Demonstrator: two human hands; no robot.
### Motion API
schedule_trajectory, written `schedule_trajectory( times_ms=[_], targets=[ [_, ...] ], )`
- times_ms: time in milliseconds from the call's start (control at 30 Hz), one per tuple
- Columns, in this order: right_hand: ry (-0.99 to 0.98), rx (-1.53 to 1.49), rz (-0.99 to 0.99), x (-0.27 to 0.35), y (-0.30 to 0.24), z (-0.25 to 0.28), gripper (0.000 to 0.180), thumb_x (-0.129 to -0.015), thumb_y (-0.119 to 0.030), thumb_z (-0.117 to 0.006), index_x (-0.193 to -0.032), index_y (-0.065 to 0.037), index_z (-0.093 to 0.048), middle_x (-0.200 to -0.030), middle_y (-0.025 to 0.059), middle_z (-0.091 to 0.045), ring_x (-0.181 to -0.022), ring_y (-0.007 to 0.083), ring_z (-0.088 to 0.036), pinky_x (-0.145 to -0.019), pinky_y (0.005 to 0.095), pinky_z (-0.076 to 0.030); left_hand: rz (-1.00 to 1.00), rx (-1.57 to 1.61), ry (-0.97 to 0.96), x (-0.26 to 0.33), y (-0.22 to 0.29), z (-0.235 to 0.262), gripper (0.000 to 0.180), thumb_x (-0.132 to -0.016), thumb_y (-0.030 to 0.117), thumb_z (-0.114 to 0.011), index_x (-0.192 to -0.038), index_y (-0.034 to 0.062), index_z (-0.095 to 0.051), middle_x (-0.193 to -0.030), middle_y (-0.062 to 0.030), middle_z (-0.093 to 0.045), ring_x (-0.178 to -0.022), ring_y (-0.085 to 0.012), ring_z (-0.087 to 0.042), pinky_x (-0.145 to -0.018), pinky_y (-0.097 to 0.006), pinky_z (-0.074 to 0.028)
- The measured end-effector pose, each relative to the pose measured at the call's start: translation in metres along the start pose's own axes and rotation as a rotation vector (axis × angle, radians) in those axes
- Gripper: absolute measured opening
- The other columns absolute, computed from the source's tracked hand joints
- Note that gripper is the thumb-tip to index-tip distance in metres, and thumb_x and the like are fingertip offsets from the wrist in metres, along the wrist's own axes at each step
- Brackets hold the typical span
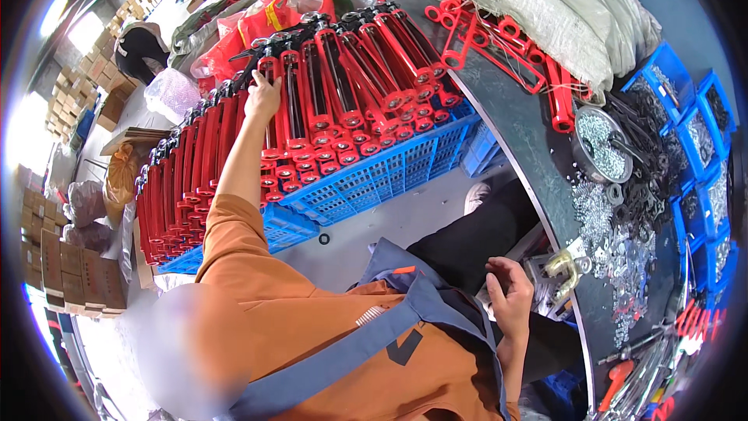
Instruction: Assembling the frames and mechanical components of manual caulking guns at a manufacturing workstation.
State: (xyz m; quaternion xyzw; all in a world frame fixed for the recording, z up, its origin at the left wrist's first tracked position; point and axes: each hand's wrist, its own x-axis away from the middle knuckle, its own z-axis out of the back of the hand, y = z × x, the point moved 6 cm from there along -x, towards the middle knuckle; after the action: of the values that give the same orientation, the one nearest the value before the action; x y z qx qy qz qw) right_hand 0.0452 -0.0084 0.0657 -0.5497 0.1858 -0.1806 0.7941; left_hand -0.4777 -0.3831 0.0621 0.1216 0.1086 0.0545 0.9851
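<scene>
My left arm is stretched out to a large stack of red caulking guns (319,86) with black rods. At the stack's upper edge, my left hand (263,98) has its fingers closed around the end of one caulking gun (269,70); part of the grip is hidden behind the hand. Above my lap, beside the workbench edge, my right hand (510,296) is raised with fingers loosely bent and apart, and nothing shows in it. Blue plastic crates (366,185) stand under the stacked guns.
On the dark workbench (506,121) to my right lie red gun frames (499,43), a white woven sack (545,8), a metal bowl of small parts (602,144), loose hardware (615,242) and blue bins (697,140). A metal fixture (562,269) sits at its edge. Cardboard boxes (78,273) stand far left.
</scene>
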Motion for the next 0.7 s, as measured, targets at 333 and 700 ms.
schedule_trajectory(
  times_ms=[333, 700],
  targets=[
    [0.027, 0.04, -0.06, 0.019, 0.015, 0.031, 0.015, -0.082, 0.002, -0.063, -0.097, 0.004, -0.063, -0.093, 0.0116, -0.065, -0.084, 0.018, -0.066, -0.075, 0.0283, -0.051, -0.117, 0.274, -0.014, -0.017, -0.002, 0.005, 0.091, -0.086, 0.059, -0.052, -0.138, -0.0108, -0.025, -0.123, -0.0431, -0.045, -0.118, -0.0525, -0.046, -0.1, -0.048, -0.039],
    [0.037, -0.186, -0.161, 0.036, 0.038, 0.068, 0.016, -0.091, 0.002, -0.054, -0.106, 0.006, -0.059, -0.1, 0.0094, -0.063, -0.09, 0.0158, -0.063, -0.082, 0.0264, -0.049, -0.243, 0.074, 0.224, -0.055, -0.021, 0.017, 0.027, -0.086, 0.014, -0.048, -0.104, -0.0023, -0.059, -0.095, -0.0308, -0.063, -0.093, -0.0457, -0.062, -0.082, -0.051, -0.048]
  ],
)
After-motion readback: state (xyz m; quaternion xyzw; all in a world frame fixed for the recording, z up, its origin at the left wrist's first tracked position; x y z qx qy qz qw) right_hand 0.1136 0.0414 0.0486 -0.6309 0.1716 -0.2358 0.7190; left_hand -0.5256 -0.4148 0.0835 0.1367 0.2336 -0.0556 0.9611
